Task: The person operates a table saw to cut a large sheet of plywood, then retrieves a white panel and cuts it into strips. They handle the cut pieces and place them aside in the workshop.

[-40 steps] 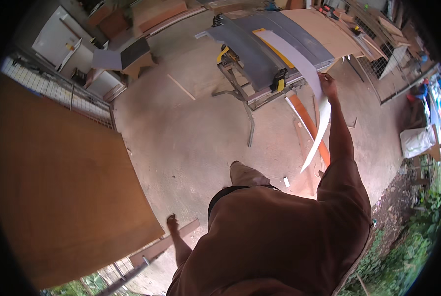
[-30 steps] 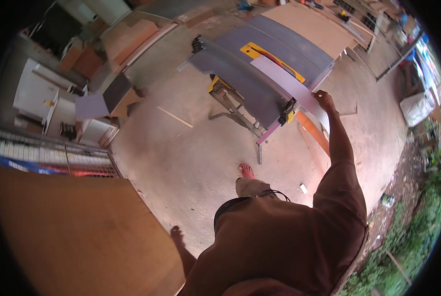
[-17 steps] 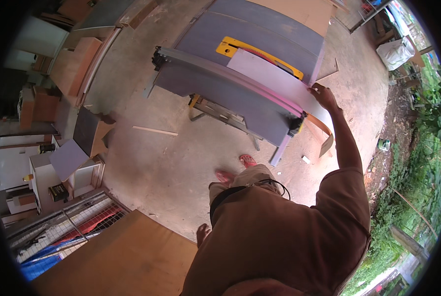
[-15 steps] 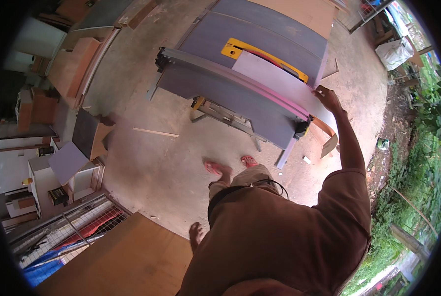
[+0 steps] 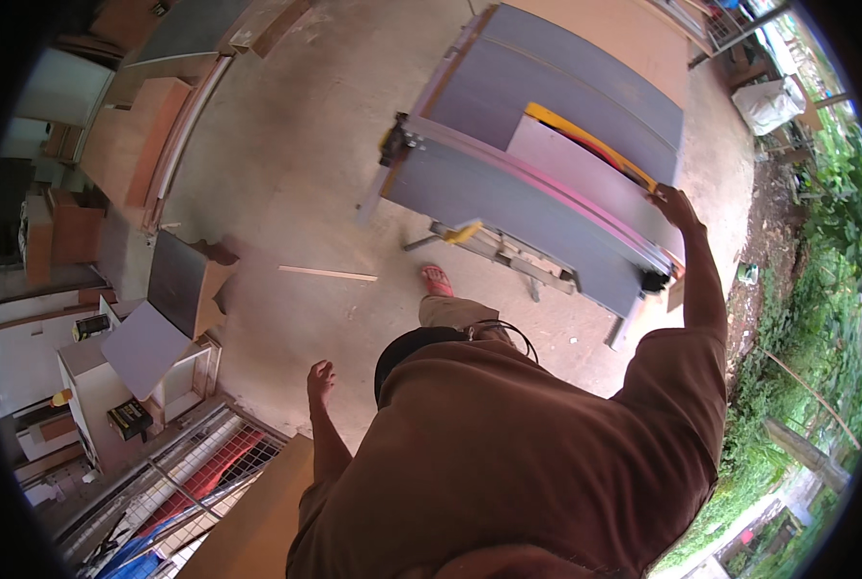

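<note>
A table saw [image 5: 494, 87] with a grey top stands in front of me, toward the right. On it a pale panel [image 5: 566, 159] lies flat between the yellow blade insert [image 5: 553, 120] and the long rip fence [image 5: 470, 149]. My right hand [image 5: 679, 207] reaches out and is closed on the panel's right-hand edge, close to the insert's end; its fingertips are partly hidden. Low at my left side, my left hand [image 5: 322, 382] hangs over the floor, holding nothing, fingers loosely apart.
A thin wood strip [image 5: 327, 273] lies on the concrete floor. At left stand cabinet boxes [image 5: 175, 357] with a grey board [image 5: 145, 349]. A wire-mesh frame [image 5: 194, 473] and a brown board [image 5: 257, 521] are at lower left. Plants [image 5: 788, 357] border the right side.
The saw and panel now sit farther right in view. My left hand has swung out and forward from beside my body. My right hand stays at the panel's edge.
</note>
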Motion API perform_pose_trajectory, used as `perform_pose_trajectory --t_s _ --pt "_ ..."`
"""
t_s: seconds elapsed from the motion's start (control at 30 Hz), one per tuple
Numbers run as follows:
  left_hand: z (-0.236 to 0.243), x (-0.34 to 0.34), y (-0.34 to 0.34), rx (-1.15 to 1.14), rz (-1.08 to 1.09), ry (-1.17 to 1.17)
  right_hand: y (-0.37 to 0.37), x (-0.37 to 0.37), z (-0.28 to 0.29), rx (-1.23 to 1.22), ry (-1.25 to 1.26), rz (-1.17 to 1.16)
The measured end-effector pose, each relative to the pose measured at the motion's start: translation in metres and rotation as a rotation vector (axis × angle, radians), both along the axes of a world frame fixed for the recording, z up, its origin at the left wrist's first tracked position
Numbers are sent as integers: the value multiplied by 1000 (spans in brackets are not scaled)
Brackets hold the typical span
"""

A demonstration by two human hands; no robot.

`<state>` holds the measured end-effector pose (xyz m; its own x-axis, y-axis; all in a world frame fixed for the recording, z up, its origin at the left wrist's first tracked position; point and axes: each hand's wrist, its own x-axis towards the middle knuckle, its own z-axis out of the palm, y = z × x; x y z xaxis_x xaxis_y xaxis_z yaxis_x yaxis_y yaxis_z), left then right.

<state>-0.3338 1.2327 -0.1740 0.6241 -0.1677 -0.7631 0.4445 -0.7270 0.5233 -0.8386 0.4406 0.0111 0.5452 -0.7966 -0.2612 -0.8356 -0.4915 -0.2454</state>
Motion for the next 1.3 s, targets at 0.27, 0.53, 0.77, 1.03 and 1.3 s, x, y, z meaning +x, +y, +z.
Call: perform_pose_trajectory --t_s 0.27,0.53,0.77,1.03,1.3 --pt "-5 81 -47 49 28 154 37 113 71 4 -114 -134" --pt "-53 225 -53 192 -96 287 119 365 245 -104 -258 -254" --pt "-67 509 -118 -78 -114 175 149 632 327 -136 -204 -196" --pt "44 783 -288 -249 119 -188 102 810 331 -54 -624 -262" --pt "27 838 -458 -233 -279 62 -8 937 265 -286 -850 -332"
